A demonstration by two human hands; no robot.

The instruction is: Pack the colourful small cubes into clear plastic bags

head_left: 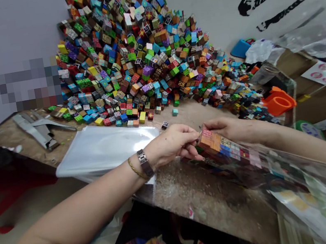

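Note:
A long clear plastic bag (282, 164) with a row of colourful printed cubes (230, 147) inside slants from the middle down to the lower right. At the bag's upper left end, my left hand (181, 141) has thumb and index finger pinched on its edge, the other fingers curled. My right hand (215, 126) is wrapped round the far side of the same end, its fingertips partly hidden behind the cubes. A single dark cube (165, 125) lies just beyond my left hand. Flat clear plastic bags (105, 148) are stacked on the table left of it.
A large heap of small coloured cubes (140, 59) rises against the wall. A metal tool (34, 129) lies at the table's left. At the right are an orange plastic piece (278, 100), a blue container (240, 48) and cardboard boxes (294, 66). A red stool (10, 183) stands lower left.

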